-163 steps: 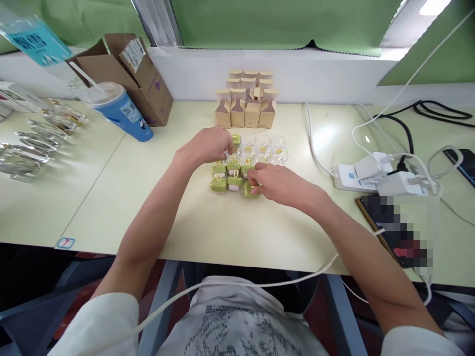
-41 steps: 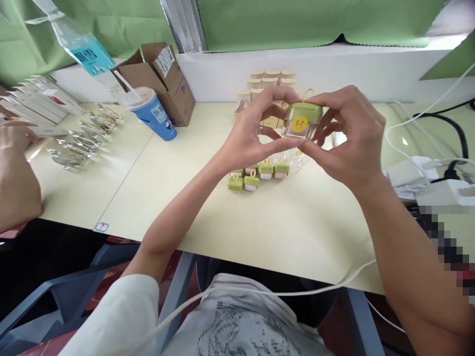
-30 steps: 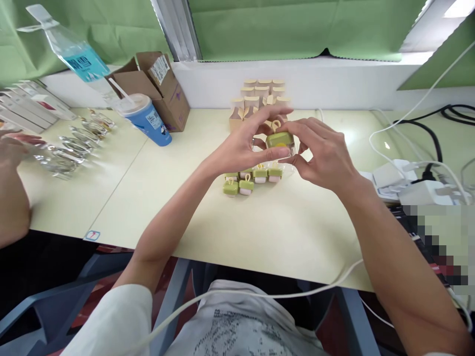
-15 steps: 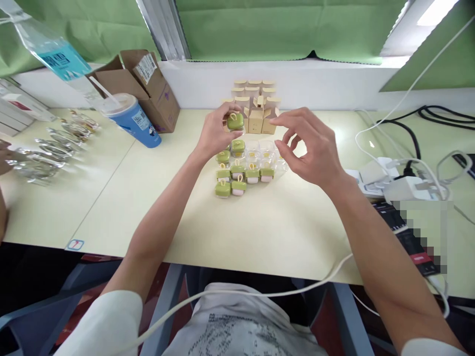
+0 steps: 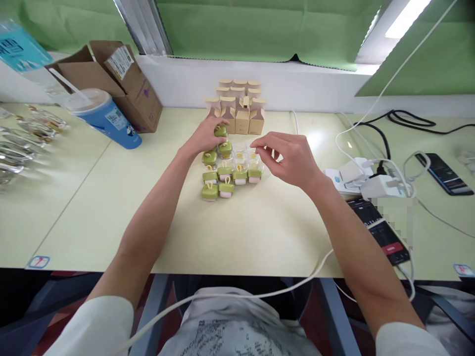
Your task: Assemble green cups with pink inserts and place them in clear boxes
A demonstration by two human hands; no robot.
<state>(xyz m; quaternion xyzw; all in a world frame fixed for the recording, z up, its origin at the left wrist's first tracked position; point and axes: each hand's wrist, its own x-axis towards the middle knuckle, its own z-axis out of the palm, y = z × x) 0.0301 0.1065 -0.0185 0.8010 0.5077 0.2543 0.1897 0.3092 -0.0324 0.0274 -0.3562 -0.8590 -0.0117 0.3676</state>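
Observation:
My left hand (image 5: 206,136) grips a small green-lidded case (image 5: 220,130) by its side, at the back of the group. In front of it stand several more such cases (image 5: 225,148) with yellow loops on their lids and pale lower parts. My right hand (image 5: 287,155) has thumb and forefinger drawn together beside the clear plastic containers (image 5: 239,157). Whether something thin and clear lies between those fingertips I cannot make out. Small open cardboard boxes (image 5: 242,121) stand in rows behind the cases, against the wall.
At left are a blue cup (image 5: 117,121) with a straw, a brown carton (image 5: 143,99), a water bottle (image 5: 22,49) and shiny packets (image 5: 25,138). On the right lie a power strip (image 5: 339,180), chargers, phones (image 5: 447,173) and cables. A white cable (image 5: 237,296) crosses before my body.
My left hand has lowered the green-lidded case toward the back of the group. My right hand has come closer to the clear containers, and its fingertips have drawn together. The view has shifted right.

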